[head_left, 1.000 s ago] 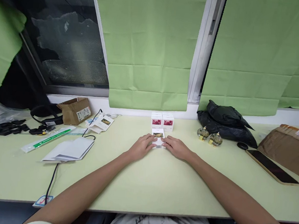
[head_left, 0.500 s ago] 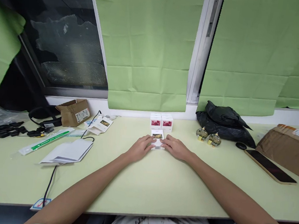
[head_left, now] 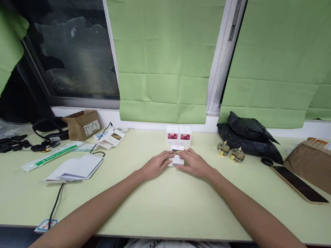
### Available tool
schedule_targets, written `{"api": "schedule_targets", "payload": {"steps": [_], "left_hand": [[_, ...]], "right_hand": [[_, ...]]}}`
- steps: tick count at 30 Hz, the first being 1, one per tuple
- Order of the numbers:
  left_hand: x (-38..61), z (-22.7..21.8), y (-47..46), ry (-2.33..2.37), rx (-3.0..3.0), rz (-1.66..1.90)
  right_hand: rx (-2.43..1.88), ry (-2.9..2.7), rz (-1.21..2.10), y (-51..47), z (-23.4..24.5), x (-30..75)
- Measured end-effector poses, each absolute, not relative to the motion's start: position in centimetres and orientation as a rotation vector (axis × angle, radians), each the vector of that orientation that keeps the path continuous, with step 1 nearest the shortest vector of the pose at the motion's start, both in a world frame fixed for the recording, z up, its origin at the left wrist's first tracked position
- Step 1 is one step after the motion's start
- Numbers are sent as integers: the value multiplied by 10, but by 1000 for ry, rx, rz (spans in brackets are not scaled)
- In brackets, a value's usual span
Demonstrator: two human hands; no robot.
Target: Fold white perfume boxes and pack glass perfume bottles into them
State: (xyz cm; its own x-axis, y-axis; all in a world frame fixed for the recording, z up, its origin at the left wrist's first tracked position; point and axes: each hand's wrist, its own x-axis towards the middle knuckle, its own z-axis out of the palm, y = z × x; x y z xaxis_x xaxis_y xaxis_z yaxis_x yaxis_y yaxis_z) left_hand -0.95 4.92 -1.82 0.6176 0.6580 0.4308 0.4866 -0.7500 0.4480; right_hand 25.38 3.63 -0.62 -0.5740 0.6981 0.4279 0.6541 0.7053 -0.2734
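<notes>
In the head view, a small white box [head_left: 176, 161] with a yellow flower picture and a barcode rests on the table between my hands. My left hand [head_left: 156, 165] grips its left side with bent fingers. My right hand [head_left: 196, 164] grips the right side, its fingers reaching over the picture. Just behind stand white boxes with pink flower pictures, a left one [head_left: 172, 136] and a right one [head_left: 185, 137], side by side, with more box tops behind them. My fingers hide part of the held box.
To the right lie two round glass bottles [head_left: 237, 154], a black plastic bag [head_left: 249, 138], a phone [head_left: 298, 184] and a brown parcel [head_left: 319, 166]. On the left are folded white paper [head_left: 76, 167], a flattened white carton [head_left: 113, 137], an open cardboard box [head_left: 82, 125] and a black cable [head_left: 56, 203].
The held white box has shifted slightly to the right and turned a little. My right fingers have moved further over its top; my left hand has barely moved.
</notes>
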Motion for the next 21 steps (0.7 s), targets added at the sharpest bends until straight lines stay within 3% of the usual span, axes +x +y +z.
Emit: {"api": "schedule_targets", "payload": {"steps": [8,14,21], "left_hand": [[-20,-15,61,1062,2676,781],[-69,-6,91,2046,2583,494],[-137,-2,113,2653,2113,421]], "right_hand": [[-1009,-2438,-39,41,-7,260],[-1091,-2408,-22,43,-4,268],[-1135,-2376,-38,47,-4,274]]}}
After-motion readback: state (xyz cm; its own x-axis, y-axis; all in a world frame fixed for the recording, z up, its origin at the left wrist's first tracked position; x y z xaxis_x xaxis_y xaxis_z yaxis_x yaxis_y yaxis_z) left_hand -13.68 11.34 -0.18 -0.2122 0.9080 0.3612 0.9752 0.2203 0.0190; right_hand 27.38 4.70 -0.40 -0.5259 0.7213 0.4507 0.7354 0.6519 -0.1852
